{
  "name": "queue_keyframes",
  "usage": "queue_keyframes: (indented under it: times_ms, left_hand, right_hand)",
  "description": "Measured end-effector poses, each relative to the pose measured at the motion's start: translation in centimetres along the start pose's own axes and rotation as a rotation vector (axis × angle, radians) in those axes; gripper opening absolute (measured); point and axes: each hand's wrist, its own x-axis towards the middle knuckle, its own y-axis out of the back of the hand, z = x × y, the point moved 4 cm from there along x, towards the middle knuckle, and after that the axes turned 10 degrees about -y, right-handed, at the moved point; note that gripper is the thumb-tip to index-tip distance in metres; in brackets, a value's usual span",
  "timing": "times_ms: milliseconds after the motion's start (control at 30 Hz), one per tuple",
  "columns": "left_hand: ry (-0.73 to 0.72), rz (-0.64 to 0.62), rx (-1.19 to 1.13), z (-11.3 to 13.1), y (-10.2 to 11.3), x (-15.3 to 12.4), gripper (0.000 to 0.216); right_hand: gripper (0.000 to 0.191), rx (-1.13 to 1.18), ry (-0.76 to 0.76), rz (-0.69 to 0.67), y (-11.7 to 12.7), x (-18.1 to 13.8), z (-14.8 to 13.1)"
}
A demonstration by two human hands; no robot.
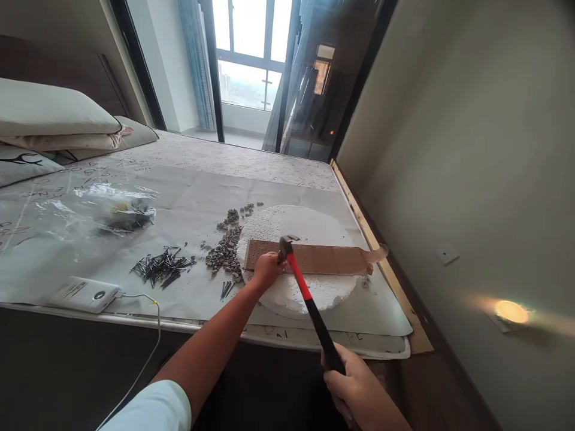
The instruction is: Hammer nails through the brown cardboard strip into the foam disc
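My right hand [353,383] is wrapped round the black end of a claw hammer [309,293] with a red neck. The hammer's head is just above the fingers of my left hand [268,270]. Those fingers are pinched together on a brown cardboard strip [327,258] with rows of small holes at its left end. Whatever they hold is hidden behind the hammer head. Beneath the strip lies a round white foam slab [309,221]. To its left are a pile of nails [162,265], a few separate nails [227,290] and grey gravel [224,248].
A white power bank [85,294] with a white cable [158,323] lies at the bed's front edge. Clear plastic bags [101,203] sit farther back. A grey sheet [188,185] covers the mattress. A wooden bed rail [359,218] and the wall [485,167] bound the right side.
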Motion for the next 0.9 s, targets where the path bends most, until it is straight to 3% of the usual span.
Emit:
queue_keyframes:
  times_ms: [167,367,533,700,900]
  left_hand:
    - [-0.034,0.001,-0.007,0.1,-0.2,-0.1,0.016]
    - [-0.020,-0.001,0.016,0.1,-0.1,-0.1,0.015]
    - [-0.058,-0.018,-0.002,0.3,-0.2,-0.1,0.018]
    - [-0.029,-0.042,0.044,0.2,-0.1,-0.1,0.017]
    - [-0.022,-0.057,-0.005,0.5,0.4,-0.1,0.013]
  right_hand:
    - [0.016,0.034,0.036,0.023,0.4,-0.4,-0.4]
    - [0.016,0.007,-0.040,0.001,0.8,0.0,0.0]
    - [0.015,0.014,0.042,0.022,1.1,-0.1,0.0]
    - [0.018,0.023,-0.009,0.004,0.9,0.8,0.6]
    - [0.018,0.012,0.035,0.045,1.0,0.3,0.2]
